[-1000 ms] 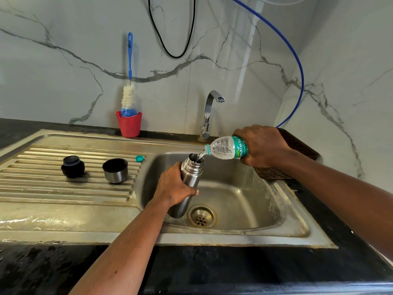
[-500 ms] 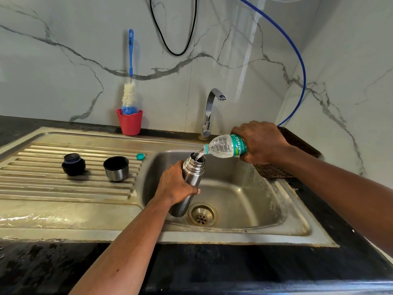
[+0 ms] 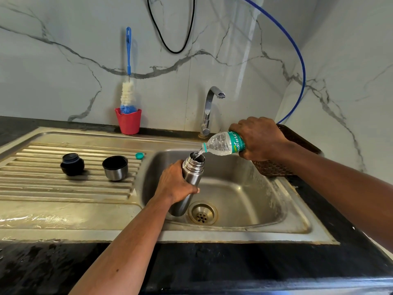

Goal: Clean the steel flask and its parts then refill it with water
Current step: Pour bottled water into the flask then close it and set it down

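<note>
My left hand (image 3: 175, 184) grips the steel flask (image 3: 192, 169) around its middle, holding it tilted over the sink basin (image 3: 244, 199). My right hand (image 3: 258, 138) holds a clear plastic water bottle (image 3: 223, 143) with a green label, tipped almost flat. A thin stream of water runs from the bottle's neck into the flask's open mouth. On the ribbed drainboard (image 3: 42, 188) at left stand the flask's black stopper (image 3: 72, 164) and its steel cup lid (image 3: 115, 168), mouth up. The bottle's small green cap (image 3: 139, 155) lies near the basin's edge.
A red cup (image 3: 128, 122) with a blue-handled bottle brush (image 3: 128, 86) stands against the marble wall. The tap (image 3: 209, 109) rises behind the basin. A dark woven basket (image 3: 276, 165) sits at the right. The drain (image 3: 202, 212) is below the flask. Black counter (image 3: 234, 262) runs along the front.
Both hands, flask and bottle have hardly shifted; the view has tilted up slightly. The bottle has tipped a little more and water keeps pouring.
</note>
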